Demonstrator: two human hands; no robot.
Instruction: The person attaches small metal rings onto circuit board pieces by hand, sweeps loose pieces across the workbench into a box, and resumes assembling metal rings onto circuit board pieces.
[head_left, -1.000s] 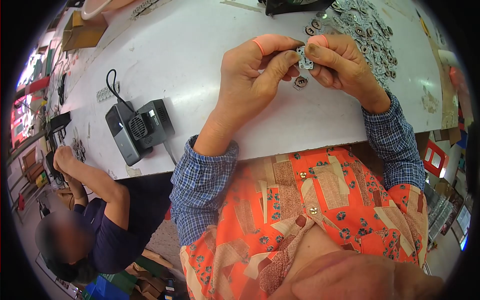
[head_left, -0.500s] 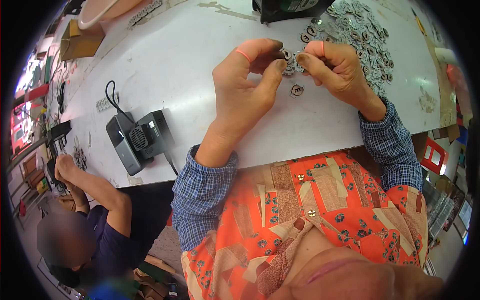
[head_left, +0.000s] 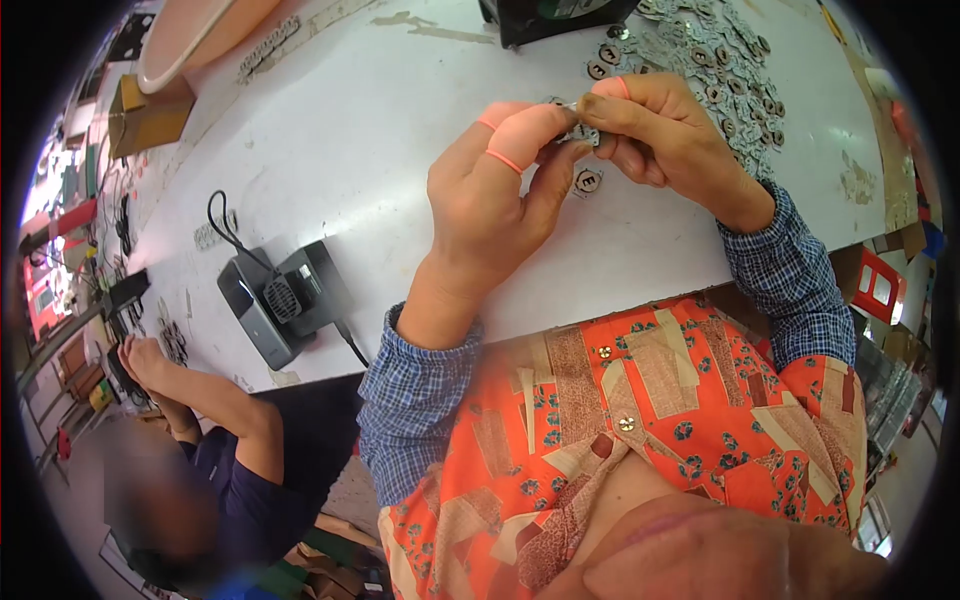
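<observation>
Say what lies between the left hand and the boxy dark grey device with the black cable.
Bare white tabletop lies between the left hand and the dark grey device; the head view shows no part on that stretch.

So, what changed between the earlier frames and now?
The left hand turned, showing a second banded finger. The hands had parted slightly; the right hand now closes in against the left, around a small metal part. Can't tell if it's the same part. Camera shifted slightly; the loose E-marked piece, parts pile and gray device stayed put.
</observation>
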